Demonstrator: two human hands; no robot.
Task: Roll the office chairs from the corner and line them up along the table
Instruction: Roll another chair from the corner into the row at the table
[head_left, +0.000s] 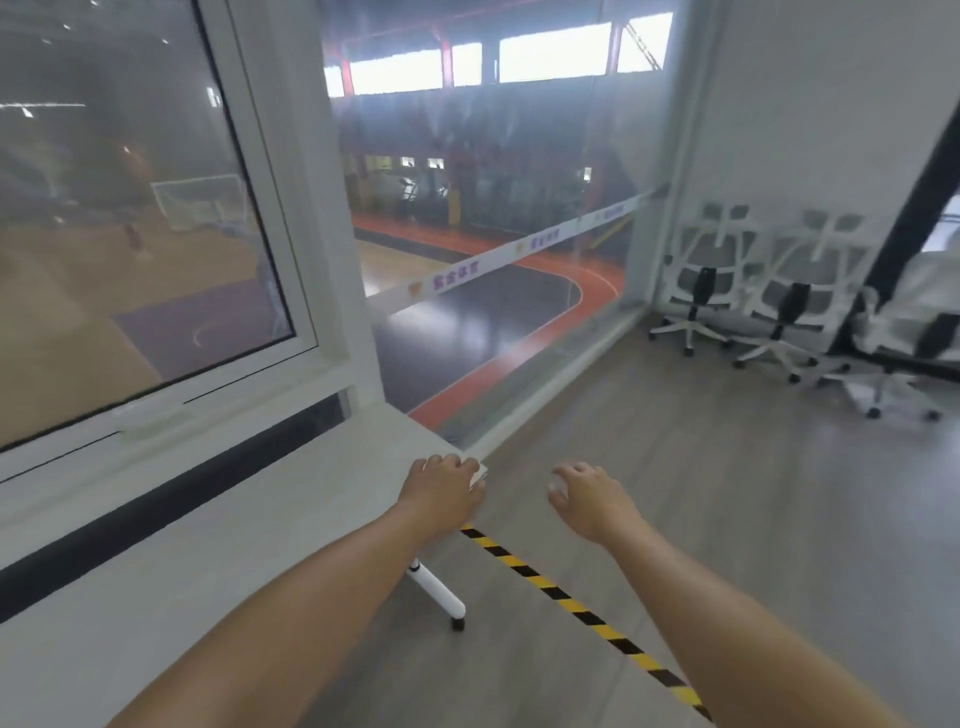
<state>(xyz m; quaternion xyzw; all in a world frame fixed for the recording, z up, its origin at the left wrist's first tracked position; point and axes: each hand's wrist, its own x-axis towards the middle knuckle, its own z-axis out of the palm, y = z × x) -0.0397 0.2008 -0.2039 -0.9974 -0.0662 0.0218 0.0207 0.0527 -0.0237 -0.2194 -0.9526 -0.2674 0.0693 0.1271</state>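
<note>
White office chairs (789, 291) stand in the far right corner, well apart from both grips. The left grip (441, 488) rests on the worktop (260, 519) corner, fingers seemingly curled over its edge. The right grip (587, 499) hovers above the floor (701, 467), arm outstretched, fingers loosely apart, holding nothing.

Chairs (701, 280) far right corner; table (234, 519) left, beneath window (130, 208).

A big glass wall (493, 234) looks down on a sports hall — bright windows sit up high. The grey floor (727, 493) has a yellow-and-black stripe (574, 608). The side wall (805, 104) is white.
</note>
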